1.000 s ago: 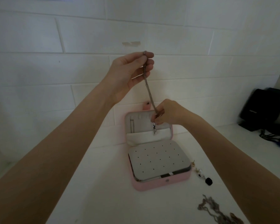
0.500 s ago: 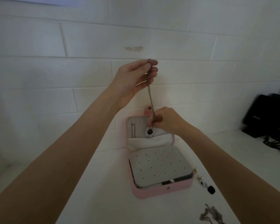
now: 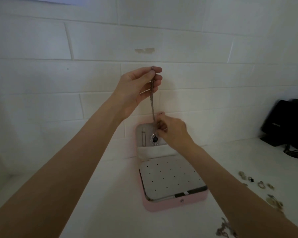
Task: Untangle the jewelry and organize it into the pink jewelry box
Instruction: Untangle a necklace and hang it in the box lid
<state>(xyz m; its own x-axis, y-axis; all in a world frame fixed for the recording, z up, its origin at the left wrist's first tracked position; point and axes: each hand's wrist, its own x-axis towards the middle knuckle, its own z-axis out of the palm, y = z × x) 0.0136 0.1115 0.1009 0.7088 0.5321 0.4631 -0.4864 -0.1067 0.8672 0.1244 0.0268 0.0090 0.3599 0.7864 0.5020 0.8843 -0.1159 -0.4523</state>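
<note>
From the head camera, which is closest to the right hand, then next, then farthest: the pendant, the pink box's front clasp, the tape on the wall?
From the right hand:
1. pendant, just left of it.
2. tape, high on the wall.
3. front clasp, low on the box's near edge.

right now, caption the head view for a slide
Left hand and right hand hold a necklace taut above the open pink box.

No text can be read; the black device (image 3: pixel 282 122) bears a faint, illegible mark.
</note>
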